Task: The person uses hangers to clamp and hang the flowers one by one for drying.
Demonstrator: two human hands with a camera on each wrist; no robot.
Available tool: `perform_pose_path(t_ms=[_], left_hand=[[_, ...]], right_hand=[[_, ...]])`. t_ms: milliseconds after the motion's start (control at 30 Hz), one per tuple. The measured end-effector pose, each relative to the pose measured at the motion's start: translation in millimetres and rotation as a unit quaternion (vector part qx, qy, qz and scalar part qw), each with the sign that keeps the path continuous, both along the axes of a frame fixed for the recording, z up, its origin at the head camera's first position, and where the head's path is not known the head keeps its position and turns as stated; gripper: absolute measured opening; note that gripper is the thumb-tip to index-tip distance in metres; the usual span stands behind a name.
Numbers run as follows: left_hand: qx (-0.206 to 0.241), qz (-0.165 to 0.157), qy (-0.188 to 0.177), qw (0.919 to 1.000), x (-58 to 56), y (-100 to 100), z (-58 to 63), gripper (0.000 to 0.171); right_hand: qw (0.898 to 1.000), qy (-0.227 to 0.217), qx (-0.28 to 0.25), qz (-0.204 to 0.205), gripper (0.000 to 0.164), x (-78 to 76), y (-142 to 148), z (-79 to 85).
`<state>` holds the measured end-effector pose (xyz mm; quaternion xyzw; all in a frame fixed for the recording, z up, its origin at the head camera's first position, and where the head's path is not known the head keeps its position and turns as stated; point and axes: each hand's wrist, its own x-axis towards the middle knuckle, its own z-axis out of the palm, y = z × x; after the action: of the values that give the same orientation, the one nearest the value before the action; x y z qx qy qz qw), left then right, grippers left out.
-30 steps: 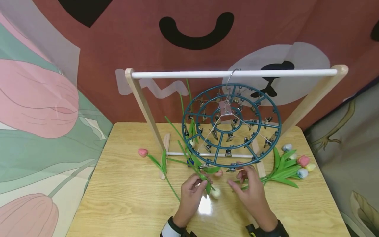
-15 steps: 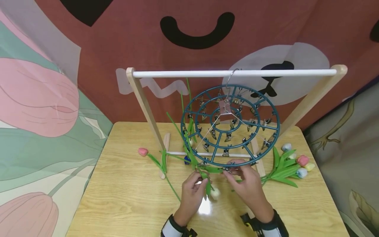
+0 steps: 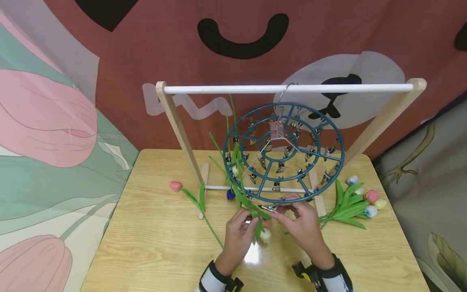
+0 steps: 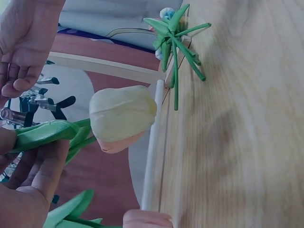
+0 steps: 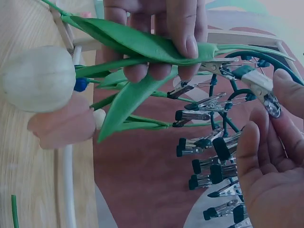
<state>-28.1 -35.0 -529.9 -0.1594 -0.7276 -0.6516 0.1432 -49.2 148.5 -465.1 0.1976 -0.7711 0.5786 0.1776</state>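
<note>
My left hand pinches a white tulip at its leaf and stem, just below the flower head. The tulip's head points down and its stem reaches up toward a round blue clip hanger. My right hand pinches the handles of a metal clip on the hanger's front rim. That clip's tip is right at the stem, beside the left fingers. Behind the white head hangs a peach tulip. A dark blue tulip shows at the hanger's left side, among several green stems.
The hanger hooks over the white rail of a wooden stand, with many clips dangling. A pink tulip lies on the table at the left. At the right lies a bunch of tulips in several colours.
My right hand has moved up to the front clip, gripped it and turned it leftward to the stem. The left hand has stayed nearly in place with the white tulip; the stems have shifted slightly.
</note>
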Motion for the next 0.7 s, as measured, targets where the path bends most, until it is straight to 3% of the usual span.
perform_pose_path(t_ms=[267,700], left_hand=[[-0.008,-0.002,0.014,0.9999,-3.9,3.0,-1.9,0.019],[-0.004,-0.02,0.003,0.9998,-6.1,2.8,1.4,0.014]], right_hand=[[0.998,-0.001,-0.052,0.031,0.034,-2.9,-5.4,0.7],[1.0,-0.015,-0.005,0.012,0.028,-7.1,-8.0,0.6]])
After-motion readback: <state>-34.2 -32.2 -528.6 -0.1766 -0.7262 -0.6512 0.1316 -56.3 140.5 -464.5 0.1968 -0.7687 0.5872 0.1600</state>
